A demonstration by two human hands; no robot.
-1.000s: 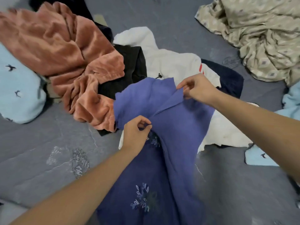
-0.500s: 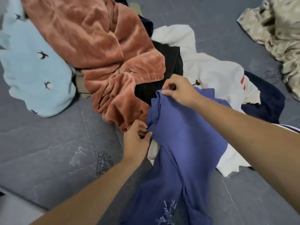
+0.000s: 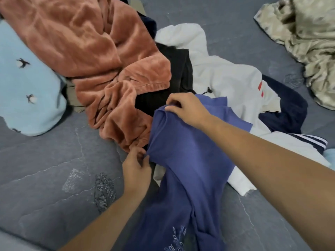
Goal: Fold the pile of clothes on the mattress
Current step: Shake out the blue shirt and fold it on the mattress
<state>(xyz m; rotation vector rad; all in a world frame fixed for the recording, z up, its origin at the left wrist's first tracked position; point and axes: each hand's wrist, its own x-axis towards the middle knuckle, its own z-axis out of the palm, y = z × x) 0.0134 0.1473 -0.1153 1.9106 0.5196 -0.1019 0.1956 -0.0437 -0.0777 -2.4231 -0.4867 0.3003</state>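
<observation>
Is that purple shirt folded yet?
Not yet. The purple shirt hangs loose and rumpled, its upper edge pinched by the left hand and right hand.

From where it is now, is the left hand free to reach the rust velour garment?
Probably yes, once it lets go. The left hand pinches the blue garment right beside the rust velour garment, whose near edge lies uncovered next to the fingers.
</observation>
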